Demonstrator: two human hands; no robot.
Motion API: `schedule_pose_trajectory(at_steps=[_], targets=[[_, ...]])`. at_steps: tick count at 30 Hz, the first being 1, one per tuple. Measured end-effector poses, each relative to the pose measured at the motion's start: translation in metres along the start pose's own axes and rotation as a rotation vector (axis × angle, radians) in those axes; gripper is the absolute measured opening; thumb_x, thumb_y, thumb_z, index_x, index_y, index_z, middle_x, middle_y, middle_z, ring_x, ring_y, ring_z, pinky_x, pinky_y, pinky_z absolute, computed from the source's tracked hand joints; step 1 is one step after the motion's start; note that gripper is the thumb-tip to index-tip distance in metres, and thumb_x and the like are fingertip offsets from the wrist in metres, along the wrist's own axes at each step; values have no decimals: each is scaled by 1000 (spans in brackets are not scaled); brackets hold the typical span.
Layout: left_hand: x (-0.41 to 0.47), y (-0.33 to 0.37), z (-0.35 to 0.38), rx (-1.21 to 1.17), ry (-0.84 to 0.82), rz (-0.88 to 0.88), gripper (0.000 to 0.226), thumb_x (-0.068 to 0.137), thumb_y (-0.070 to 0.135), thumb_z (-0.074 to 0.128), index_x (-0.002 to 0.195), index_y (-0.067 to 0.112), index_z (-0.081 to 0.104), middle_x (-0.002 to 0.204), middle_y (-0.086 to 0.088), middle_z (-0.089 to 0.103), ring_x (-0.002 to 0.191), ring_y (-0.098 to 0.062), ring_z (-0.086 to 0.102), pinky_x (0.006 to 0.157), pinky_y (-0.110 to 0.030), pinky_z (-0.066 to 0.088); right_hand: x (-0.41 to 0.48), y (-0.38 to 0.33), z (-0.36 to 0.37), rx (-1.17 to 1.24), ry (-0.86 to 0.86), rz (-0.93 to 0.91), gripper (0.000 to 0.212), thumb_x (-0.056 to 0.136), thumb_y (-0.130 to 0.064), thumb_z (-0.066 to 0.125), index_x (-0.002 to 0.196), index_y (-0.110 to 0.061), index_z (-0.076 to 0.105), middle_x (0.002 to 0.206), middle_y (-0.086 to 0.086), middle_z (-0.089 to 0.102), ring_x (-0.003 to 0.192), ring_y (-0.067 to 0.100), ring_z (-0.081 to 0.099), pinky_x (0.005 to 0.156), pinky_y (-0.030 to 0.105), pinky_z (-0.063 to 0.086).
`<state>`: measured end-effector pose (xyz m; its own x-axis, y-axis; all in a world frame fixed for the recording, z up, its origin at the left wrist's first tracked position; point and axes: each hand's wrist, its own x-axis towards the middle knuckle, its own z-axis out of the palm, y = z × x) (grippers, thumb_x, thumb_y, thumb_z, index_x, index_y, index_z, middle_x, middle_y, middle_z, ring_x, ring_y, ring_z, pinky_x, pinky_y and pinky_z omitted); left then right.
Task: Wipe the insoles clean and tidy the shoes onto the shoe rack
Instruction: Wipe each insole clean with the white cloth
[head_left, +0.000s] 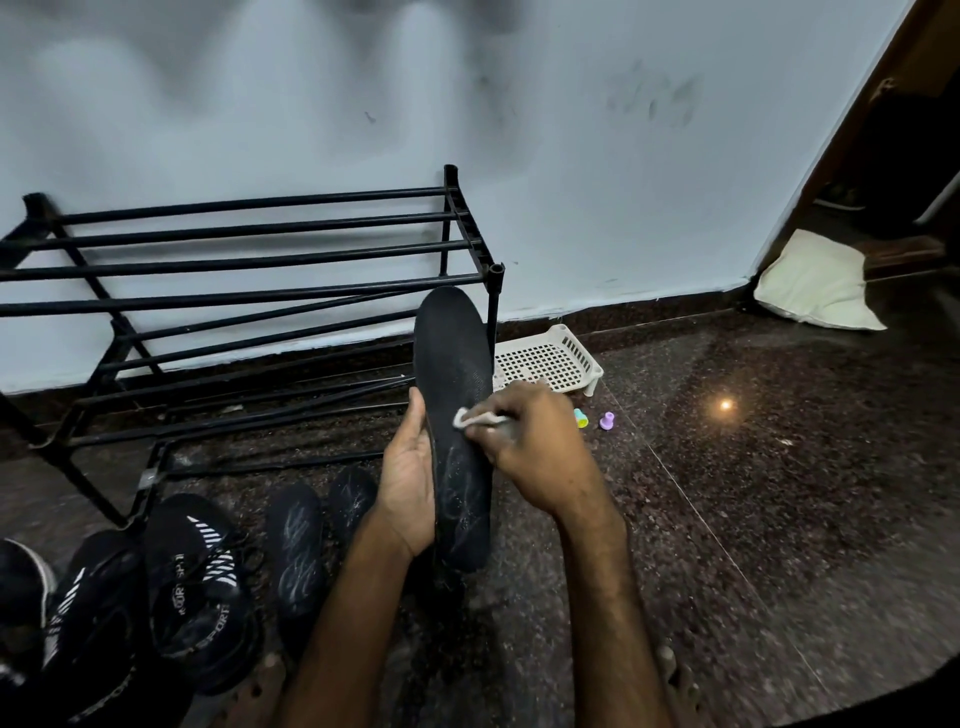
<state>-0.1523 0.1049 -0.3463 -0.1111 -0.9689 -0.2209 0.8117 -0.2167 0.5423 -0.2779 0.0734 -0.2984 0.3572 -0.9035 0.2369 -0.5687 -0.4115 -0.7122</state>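
My left hand (410, 478) grips a black insole (454, 364) along its left edge and holds it upright in front of me. My right hand (535, 441) pinches a small white wipe (467, 418) and presses it against the middle of the insole. Two more black insoles (296, 545) (353, 496) lie on the floor to the left. Black sport shoes with white stripes (200, 577) (98, 613) stand at the lower left. The black metal shoe rack (249, 265) stands against the wall with bare shelves.
A white perforated plastic tray (545, 358) lies on the floor right of the rack. Two small objects, one green-yellow (580, 418) and one purple (606, 421), sit beside it. A pale pillow (815, 283) lies by the doorway at the right. The floor is dark granite.
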Motion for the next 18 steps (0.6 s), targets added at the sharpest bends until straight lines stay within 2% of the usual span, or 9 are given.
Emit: schedule_pose_trajectory(at_steps=[2, 3, 6, 8, 10, 13, 14, 16, 18], targets=[[1, 0, 0, 1, -11, -15, 67, 95, 60, 39, 120, 5, 68, 118, -15, 68, 106, -25, 66, 94, -36, 54, 2, 4, -2, -84, 199, 66, 15, 81, -18, 78, 96, -16, 76, 94, -4, 67, 89, 8, 57, 102, 43, 46], [1, 0, 0, 2, -20, -15, 66, 95, 59, 39, 117, 5, 70, 115, -15, 69, 104, -25, 68, 92, -35, 56, 3, 3, -2, -73, 219, 70, 16, 81, -17, 77, 97, -15, 76, 95, -4, 66, 90, 9, 58, 99, 39, 48], [-1, 0, 4, -21, -22, 2, 68, 94, 60, 38, 112, 4, 72, 110, -19, 70, 99, -29, 70, 84, -40, 59, -3, -8, -3, 129, -101, 1, 14, 81, -16, 78, 95, -17, 77, 93, -6, 66, 86, 5, 60, 76, 16, 47], [-1, 0, 3, -39, -10, 7, 68, 95, 60, 38, 112, 4, 72, 111, -19, 70, 99, -30, 70, 84, -41, 59, -5, -9, -4, 105, -153, -36, 14, 80, -17, 79, 94, -18, 78, 92, -7, 67, 83, 0, 59, 73, 12, 44], [-1, 2, 2, -20, -6, -6, 66, 95, 59, 38, 113, 5, 71, 111, -16, 71, 98, -26, 70, 84, -37, 59, 0, -2, -6, -44, 50, 11, 17, 82, -18, 77, 99, -17, 77, 97, -5, 67, 87, 1, 55, 83, 17, 47], [0, 1, 1, 12, -34, -43, 63, 96, 57, 38, 107, 7, 75, 105, -12, 73, 93, -23, 71, 82, -32, 59, 6, 0, -2, -123, 303, 11, 18, 83, -12, 76, 100, -15, 75, 99, -2, 64, 93, 7, 54, 98, 38, 50], [-1, 1, 2, 30, -41, -49, 64, 97, 57, 36, 106, 7, 76, 105, -13, 73, 93, -23, 71, 80, -33, 59, 7, -3, -1, -70, 271, -29, 17, 82, -11, 76, 99, -16, 76, 98, -3, 64, 93, 9, 56, 93, 34, 51], [-2, 1, 3, 33, -47, -53, 67, 97, 58, 34, 105, 7, 76, 107, -16, 72, 96, -26, 71, 80, -36, 59, 2, -7, -3, 48, 36, -71, 15, 81, -14, 78, 95, -19, 77, 93, -6, 64, 89, 8, 59, 80, 16, 48], [-3, 2, 0, 39, -45, -56, 71, 96, 61, 33, 107, 5, 75, 108, -18, 71, 95, -28, 71, 81, -39, 59, -2, -4, -11, 56, -151, -54, 14, 79, -15, 80, 92, -19, 78, 91, -7, 65, 84, 5, 60, 73, 13, 45]])
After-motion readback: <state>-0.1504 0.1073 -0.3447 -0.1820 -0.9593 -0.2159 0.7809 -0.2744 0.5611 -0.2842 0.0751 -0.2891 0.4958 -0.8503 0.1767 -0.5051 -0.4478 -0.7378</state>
